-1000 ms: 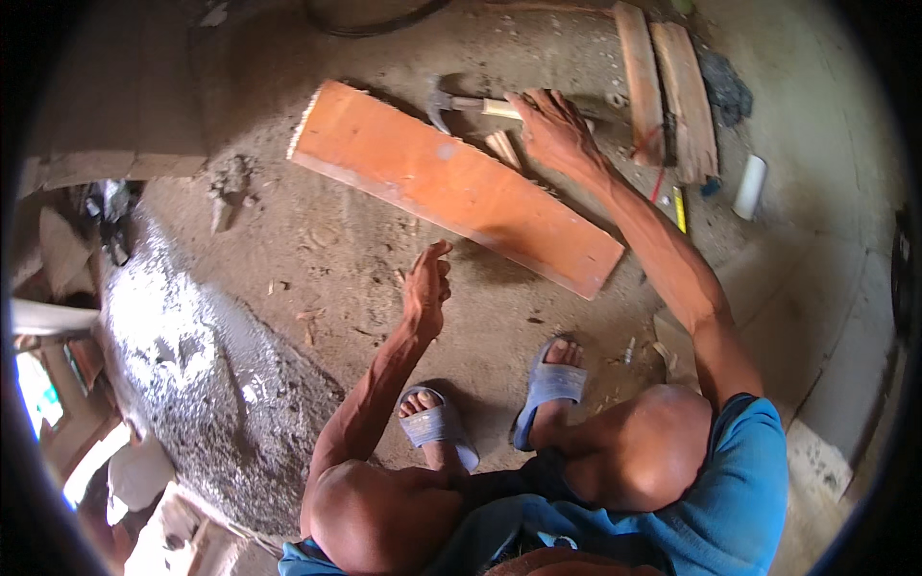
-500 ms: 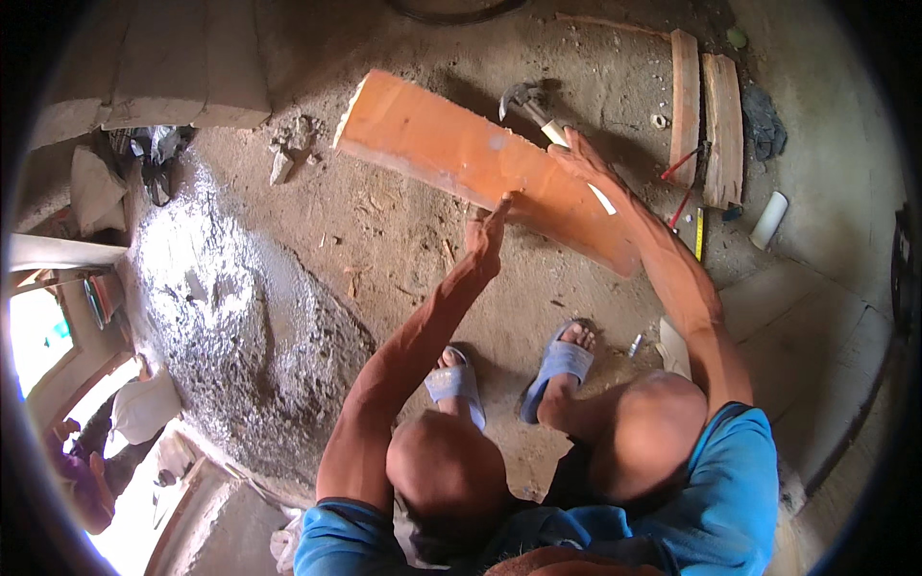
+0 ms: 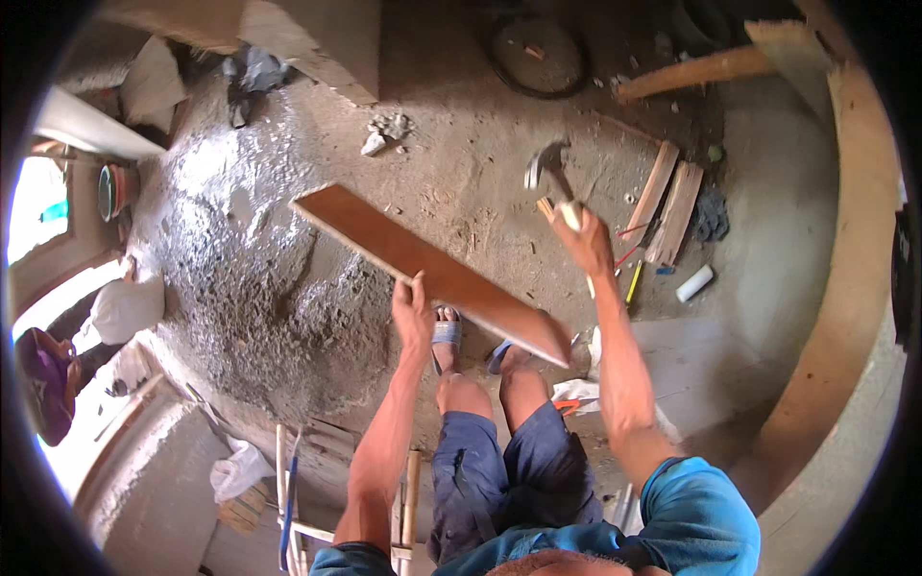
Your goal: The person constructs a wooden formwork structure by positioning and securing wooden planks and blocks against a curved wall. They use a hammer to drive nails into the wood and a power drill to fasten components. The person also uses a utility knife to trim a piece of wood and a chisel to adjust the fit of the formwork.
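Observation:
A long brown board (image 3: 432, 274) is held aslant in front of my legs, off the ground. My left hand (image 3: 413, 315) is closed on its near edge, with the thumb up along the side. To the right, my right hand (image 3: 588, 246) is wrapped around the handle of a claw hammer (image 3: 550, 167), whose metal head points away from me. A short sliver of pale wood (image 3: 547, 209) shows beside the handle at the same hand; whether it is gripped too, I cannot tell. Hammer and board are apart.
Wet grey mortar (image 3: 279, 288) spreads over the floor at the left. Two wood pieces (image 3: 675, 206), a white cylinder (image 3: 695, 283) and a yellow strip (image 3: 635, 282) lie at the right. A large curved-looking plank (image 3: 826, 307) stands farther right. Another person (image 3: 48, 384) is at the far left.
I have risen from a squat to standing. The board has come up off the floor and tilted, and the hammer has been raised with my right hand.

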Demonstrator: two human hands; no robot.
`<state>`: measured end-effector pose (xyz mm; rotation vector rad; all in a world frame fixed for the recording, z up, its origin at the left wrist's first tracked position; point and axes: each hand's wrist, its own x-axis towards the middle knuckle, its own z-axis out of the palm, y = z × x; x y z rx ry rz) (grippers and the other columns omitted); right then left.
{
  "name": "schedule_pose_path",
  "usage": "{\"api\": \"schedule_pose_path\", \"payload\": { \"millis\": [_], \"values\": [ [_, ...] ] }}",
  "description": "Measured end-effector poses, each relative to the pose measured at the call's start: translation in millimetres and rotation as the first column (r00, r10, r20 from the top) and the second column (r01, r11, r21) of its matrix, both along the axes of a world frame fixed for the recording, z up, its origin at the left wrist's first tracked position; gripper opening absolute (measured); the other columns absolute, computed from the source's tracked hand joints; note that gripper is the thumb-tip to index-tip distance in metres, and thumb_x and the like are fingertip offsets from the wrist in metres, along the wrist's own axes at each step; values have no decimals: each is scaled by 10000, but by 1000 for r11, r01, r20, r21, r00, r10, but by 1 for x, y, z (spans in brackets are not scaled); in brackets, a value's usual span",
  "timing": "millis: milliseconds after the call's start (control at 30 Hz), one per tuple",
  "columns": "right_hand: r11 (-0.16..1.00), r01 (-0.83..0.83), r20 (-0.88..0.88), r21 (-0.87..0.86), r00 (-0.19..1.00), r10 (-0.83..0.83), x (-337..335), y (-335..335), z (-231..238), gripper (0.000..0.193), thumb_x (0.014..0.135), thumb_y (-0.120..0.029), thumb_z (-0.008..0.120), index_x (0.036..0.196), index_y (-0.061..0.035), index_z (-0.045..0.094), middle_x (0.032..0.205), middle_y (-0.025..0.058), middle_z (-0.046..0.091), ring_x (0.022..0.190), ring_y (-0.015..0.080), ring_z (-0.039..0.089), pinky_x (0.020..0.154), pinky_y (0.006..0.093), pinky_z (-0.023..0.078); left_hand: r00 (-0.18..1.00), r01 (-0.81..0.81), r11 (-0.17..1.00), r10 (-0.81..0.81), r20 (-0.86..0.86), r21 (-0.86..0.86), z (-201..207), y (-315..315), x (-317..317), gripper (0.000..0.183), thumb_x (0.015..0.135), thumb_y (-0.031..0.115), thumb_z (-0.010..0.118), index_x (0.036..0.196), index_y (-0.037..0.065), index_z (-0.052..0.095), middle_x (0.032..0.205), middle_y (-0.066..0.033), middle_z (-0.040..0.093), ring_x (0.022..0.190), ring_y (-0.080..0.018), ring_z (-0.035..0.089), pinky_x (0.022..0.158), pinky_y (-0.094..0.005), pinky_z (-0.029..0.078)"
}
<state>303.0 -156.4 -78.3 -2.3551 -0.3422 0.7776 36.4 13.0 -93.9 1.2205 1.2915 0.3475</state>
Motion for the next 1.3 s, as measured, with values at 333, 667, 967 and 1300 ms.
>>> {"api": "schedule_pose_path", "payload": {
  "millis": [333, 667, 967, 1300],
  "values": [
    [985, -166, -254, -40, 955, 151, -138, 90, 269, 577, 889, -523, 731, 1126, 0, 669, 986, 218, 721, 925, 362, 697, 807, 428, 534, 982, -146, 982, 158, -99, 119, 306, 145, -131, 240, 964, 68, 532, 1146, -51, 631, 1015, -45, 650, 939, -130, 568, 858, -293, 462],
    [869, -56, -531, 492, 772, 350, -126, 160, 462, 369, 881, -238, 790, 1164, -50, 648, 1030, 21, 674, 978, 129, 599, 902, 327, 490, 995, -100, 920, 96, 30, 380, 545, 346, -67, 229, 952, 172, 579, 1056, -21, 646, 972, -10, 608, 926, -112, 505, 858, -299, 416],
    [782, -245, -354, 574, 787, 506, -59, 264, 532, 367, 839, -120, 806, 1145, -58, 612, 1040, 40, 597, 1020, 173, 570, 940, 343, 457, 995, -26, 915, -14, 97, 403, 590, 460, 67, 231, 930, 208, 622, 926, -21, 646, 826, 9, 571, 795, -94, 449, 712, -297, 381],
    [833, 110, -507, 542, 834, 219, -33, 366, 562, 283, 918, -168, 769, 1128, -29, 640, 912, 66, 703, 779, 150, 686, 720, 318, 549, 940, 309, 862, -341, 9, 401, 601, 580, 241, 246, 931, 250, 635, 849, 19, 626, 778, 71, 510, 723, -63, 405, 649, -264, 341]
  ]
}}
